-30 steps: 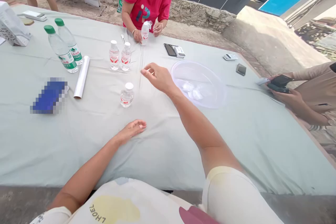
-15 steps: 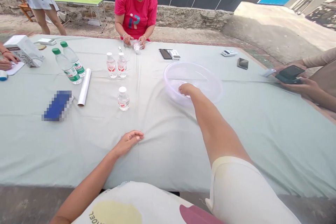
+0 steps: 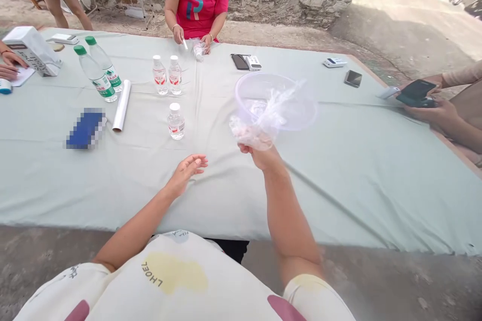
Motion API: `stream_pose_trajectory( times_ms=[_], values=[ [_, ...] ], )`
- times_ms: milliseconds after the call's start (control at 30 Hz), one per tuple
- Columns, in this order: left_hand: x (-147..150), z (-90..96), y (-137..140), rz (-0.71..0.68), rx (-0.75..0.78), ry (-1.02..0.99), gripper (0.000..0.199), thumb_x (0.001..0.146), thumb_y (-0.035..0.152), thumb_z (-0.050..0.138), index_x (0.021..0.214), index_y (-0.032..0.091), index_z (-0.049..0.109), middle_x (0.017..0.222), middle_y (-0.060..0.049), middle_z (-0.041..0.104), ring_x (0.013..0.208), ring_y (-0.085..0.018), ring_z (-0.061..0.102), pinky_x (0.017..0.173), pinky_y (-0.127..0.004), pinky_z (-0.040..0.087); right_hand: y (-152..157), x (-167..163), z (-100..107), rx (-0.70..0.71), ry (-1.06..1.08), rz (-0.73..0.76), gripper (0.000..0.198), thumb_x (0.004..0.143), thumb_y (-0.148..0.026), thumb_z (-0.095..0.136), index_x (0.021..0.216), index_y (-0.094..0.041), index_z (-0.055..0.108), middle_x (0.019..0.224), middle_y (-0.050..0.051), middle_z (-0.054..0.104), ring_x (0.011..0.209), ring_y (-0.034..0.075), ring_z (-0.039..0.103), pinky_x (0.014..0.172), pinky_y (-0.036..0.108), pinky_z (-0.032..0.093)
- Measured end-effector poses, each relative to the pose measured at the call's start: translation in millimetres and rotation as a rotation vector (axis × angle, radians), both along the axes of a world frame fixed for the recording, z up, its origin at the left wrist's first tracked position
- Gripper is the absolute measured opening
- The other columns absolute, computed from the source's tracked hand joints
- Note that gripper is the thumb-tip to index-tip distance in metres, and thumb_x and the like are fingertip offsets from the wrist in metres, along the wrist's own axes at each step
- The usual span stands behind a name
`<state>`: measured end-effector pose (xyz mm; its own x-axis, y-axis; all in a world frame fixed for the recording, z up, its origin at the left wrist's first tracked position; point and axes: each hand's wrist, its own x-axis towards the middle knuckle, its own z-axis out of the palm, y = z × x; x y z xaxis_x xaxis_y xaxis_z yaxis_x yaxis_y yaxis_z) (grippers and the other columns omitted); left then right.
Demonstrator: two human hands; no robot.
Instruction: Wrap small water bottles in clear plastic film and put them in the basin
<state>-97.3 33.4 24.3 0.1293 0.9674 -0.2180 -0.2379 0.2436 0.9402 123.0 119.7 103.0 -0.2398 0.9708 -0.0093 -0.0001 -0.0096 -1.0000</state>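
My right hand (image 3: 262,153) grips a crumpled clear plastic bag (image 3: 259,128), held up at the near edge of a translucent purple basin (image 3: 241,85). The bag covers most of the fingers and hides part of the basin. Inside the basin lies more clear plastic, too blurred to make out. My left hand (image 3: 187,170) is over the cloth with its fingers apart and holds nothing. The nearest thing to it is a small white-capped water bottle (image 3: 176,123), standing upright a little beyond.
Two small bottles (image 3: 165,77), two green-capped bottles (image 3: 100,75), a white roll (image 3: 121,105) and a blurred blue item (image 3: 86,129) are to the left. Across the table (image 3: 339,170) a person in pink (image 3: 198,0) handles plastic. Another person's hands (image 3: 433,103) hold a dark device at right.
My right hand has come out of the basin toward me, bringing the plastic bag. My left hand has lifted slightly and spread its fingers. The person opposite now holds up a white stick-like item.
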Motion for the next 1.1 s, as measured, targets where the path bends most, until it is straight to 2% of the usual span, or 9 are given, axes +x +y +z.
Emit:
stream_pose_trajectory(
  times_ms=[133,267,367,467,567,767,900,1000,1100],
  values=[
    [12.2,25.1,-0.5,-0.086,0.055,-0.039,0.059,0.082,0.067,0.062,0.118,0.021,0.066,0.125,-0.012,0.068,0.118,-0.027,0.061,0.1,-0.04,0.044,-55.6,-28.0,-42.1,-0.158,0.171,0.121,0.039,0.058,-0.053,0.079,0.06,-0.023,0.055,0.062,-0.002,0.047,0.056,0.01,0.035,0.055,0.028,0.03],
    [21.5,30.9,-9.3,-0.159,0.056,0.026,0.04,0.076,0.053,0.074,0.094,0.018,0.07,0.092,-0.007,0.075,0.075,-0.019,0.069,0.081,-0.035,0.051,-88.6,-44.5,-73.2,-0.363,0.235,0.154,0.037,0.063,-0.057,0.075,0.074,-0.023,0.065,0.057,-0.004,0.042,0.052,0.01,0.033,0.051,0.027,0.027],
    [21.5,29.4,-12.8,0.108,0.054,0.056,0.036,0.072,0.051,0.075,0.078,0.018,0.064,0.076,-0.003,0.071,0.068,-0.017,0.066,0.067,-0.03,0.051,-103.6,-40.8,-83.3,-0.355,0.137,0.067,0.035,0.07,-0.044,0.074,0.099,-0.024,0.069,0.069,-0.002,0.058,0.06,0.011,0.049,0.052,0.025,0.033],
    [16.5,28.9,-13.1,0.377,0.048,0.074,0.035,0.071,0.051,0.074,0.079,0.02,0.061,0.074,-0.001,0.068,0.074,-0.017,0.066,0.059,-0.025,0.049,-112.5,-33.8,-85.2,-0.308,0.206,0.065,0.05,0.067,-0.031,0.08,0.115,-0.03,0.065,0.102,-0.001,0.068,0.089,0.014,0.064,0.068,0.024,0.048],
    [8.9,26.1,-18.6,0.442,0.077,0.103,0.03,0.075,0.048,0.071,0.08,0.02,0.061,0.075,-0.001,0.066,0.075,-0.015,0.066,0.06,-0.023,0.047,-114.0,-36.0,-84.6,-0.325,0.444,0.07,0.05,0.069,-0.04,0.082,0.115,-0.033,0.065,0.114,-0.001,0.069,0.111,0.019,0.064,0.082,0.029,0.054],
    [-27.0,13.1,-43.2,0.109,-0.173,0.0,0.042,0.069,0.036,0.074,0.105,0.022,0.06,0.096,-0.005,0.071,0.097,-0.022,0.068,0.082,-0.035,0.052,-103.0,-50.3,-81.1,-0.361,0.636,-0.172,0.034,0.064,-0.046,0.087,0.077,-0.024,0.063,0.104,0.002,0.075,0.1,0.024,0.071,0.082,0.037,0.058],
    [-42.9,23.6,-48.1,0.183,0.017,0.206,0.058,0.079,0.048,0.066,0.131,0.026,0.052,0.129,-0.01,0.062,0.129,-0.026,0.053,0.101,-0.041,0.045,-101.7,-60.0,-73.9,-0.389,0.567,-0.108,0.037,0.065,-0.044,0.086,0.076,-0.022,0.058,0.092,0.003,0.076,0.085,0.023,0.073,0.074,0.037,0.059],
    [-34.0,32.2,-45.2,0.039,0.18,0.43,0.049,0.078,0.047,0.069,0.122,0.027,0.062,0.137,-0.007,0.058,0.134,-0.026,0.048,0.109,-0.042,0.038,-104.4,-74.4,-70.9,-0.411,0.465,-0.055,0.043,0.063,-0.043,0.087,0.08,-0.023,0.053,0.09,0.002,0.074,0.076,0.019,0.071,0.065,0.031,0.057],
    [-21.1,26.7,-41.1,0.003,0.216,0.463,0.022,0.077,0.042,0.07,0.086,0.022,0.068,0.123,-0.006,0.065,0.125,-0.024,0.055,0.107,-0.038,0.04,-105.6,-85.7,-74.2,-0.421,0.371,-0.033,0.047,0.058,-0.039,0.088,0.083,-0.024,0.05,0.074,-0.004,0.067,0.064,0.014,0.064,0.052,0.024,0.048]
  ],
)
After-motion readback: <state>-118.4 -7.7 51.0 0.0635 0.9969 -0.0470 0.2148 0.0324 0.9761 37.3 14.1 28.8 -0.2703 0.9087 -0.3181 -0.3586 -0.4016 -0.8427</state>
